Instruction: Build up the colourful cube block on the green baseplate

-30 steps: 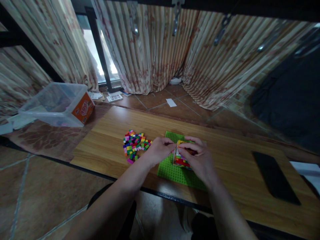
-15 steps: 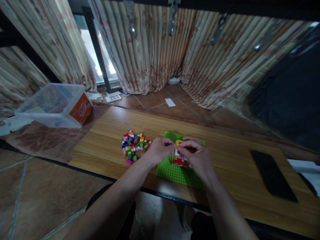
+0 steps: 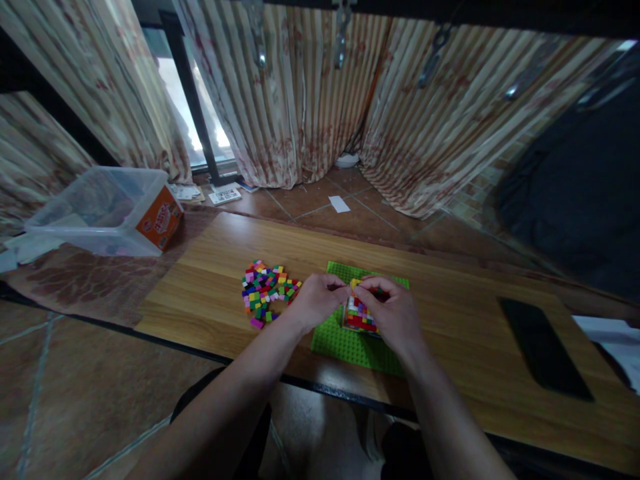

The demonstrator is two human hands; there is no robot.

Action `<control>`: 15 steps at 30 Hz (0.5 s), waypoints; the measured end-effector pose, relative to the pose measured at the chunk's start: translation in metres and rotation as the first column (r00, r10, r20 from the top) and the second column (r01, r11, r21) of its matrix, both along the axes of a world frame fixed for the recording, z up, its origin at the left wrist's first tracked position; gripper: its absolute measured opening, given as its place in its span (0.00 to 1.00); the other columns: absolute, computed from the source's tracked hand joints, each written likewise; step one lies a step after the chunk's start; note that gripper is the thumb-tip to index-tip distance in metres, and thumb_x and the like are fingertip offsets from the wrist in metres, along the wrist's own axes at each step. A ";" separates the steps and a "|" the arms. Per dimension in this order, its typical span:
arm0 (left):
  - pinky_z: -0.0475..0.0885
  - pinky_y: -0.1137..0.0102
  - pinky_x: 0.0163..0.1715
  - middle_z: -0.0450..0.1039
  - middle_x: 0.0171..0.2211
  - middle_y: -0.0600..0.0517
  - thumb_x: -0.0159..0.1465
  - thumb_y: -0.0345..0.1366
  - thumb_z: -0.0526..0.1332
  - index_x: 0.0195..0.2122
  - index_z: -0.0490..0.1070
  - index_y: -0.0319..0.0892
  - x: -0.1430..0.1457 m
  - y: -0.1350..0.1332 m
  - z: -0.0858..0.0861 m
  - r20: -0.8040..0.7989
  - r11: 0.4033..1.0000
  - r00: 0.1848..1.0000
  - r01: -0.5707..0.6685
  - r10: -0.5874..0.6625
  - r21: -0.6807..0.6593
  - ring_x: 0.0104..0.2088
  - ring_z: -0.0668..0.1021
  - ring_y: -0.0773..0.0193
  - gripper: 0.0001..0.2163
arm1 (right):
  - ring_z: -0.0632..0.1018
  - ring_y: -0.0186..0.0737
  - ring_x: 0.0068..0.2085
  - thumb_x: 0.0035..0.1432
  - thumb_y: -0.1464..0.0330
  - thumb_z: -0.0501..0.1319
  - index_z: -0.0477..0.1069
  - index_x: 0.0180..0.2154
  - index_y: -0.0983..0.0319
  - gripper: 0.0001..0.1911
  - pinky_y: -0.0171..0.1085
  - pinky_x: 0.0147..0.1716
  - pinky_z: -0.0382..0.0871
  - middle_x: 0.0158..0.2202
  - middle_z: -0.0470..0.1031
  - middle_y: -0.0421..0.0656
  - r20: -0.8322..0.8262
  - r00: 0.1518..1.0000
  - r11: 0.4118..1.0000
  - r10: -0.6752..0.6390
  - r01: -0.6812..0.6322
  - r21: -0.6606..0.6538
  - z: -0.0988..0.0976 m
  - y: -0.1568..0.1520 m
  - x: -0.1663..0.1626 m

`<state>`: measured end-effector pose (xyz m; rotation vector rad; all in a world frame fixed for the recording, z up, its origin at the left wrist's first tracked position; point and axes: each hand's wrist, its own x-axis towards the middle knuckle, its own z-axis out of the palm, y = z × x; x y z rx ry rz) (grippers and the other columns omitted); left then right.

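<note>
Hands hide top of brick block; white sheet cut by right edge.

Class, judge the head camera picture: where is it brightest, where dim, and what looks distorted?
Head view: brightest at the window; the wooden table is dimmer, the right side darkest; the curtains splay outward from wide-angle distortion; the brick pile looks slightly soft.

Wooden table is carrying a loose pile of small coloured bricks at left-centre, a green baseplate lying just right of the pile at the near edge, and a black flat slab lying well apart at right.
</note>
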<state>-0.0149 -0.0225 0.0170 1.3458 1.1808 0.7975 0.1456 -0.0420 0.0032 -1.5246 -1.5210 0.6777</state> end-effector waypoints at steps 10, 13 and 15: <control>0.56 0.73 0.23 0.63 0.17 0.58 0.55 0.37 0.61 0.23 0.73 0.38 0.001 -0.001 0.000 0.000 1.000 1.000 -0.006 0.006 -0.017 0.20 0.63 0.72 0.08 | 0.76 0.41 0.34 0.50 0.60 0.65 0.76 0.28 0.58 0.09 0.41 0.37 0.69 0.32 0.78 0.42 -0.031 0.999 1.000 0.016 -0.016 0.002 0.000 0.002 -0.002; 0.56 0.74 0.22 0.62 0.16 0.58 0.56 0.37 0.62 0.22 0.72 0.38 -0.001 0.001 0.001 0.035 0.999 0.999 -0.016 0.018 -0.048 0.20 0.62 0.72 0.09 | 0.76 0.41 0.35 0.51 0.59 0.65 0.76 0.28 0.58 0.09 0.42 0.39 0.70 0.32 0.78 0.42 -0.045 0.999 0.999 0.022 -0.020 0.025 0.001 0.001 -0.002; 0.56 0.75 0.22 0.64 0.17 0.57 0.57 0.39 0.63 0.21 0.71 0.37 -0.004 0.002 0.004 0.094 0.994 0.994 -0.047 0.056 -0.094 0.20 0.63 0.73 0.11 | 0.77 0.42 0.37 0.52 0.58 0.64 0.76 0.28 0.58 0.10 0.42 0.41 0.70 0.34 0.79 0.42 -0.062 0.998 0.999 0.029 -0.027 0.042 0.003 -0.001 -0.001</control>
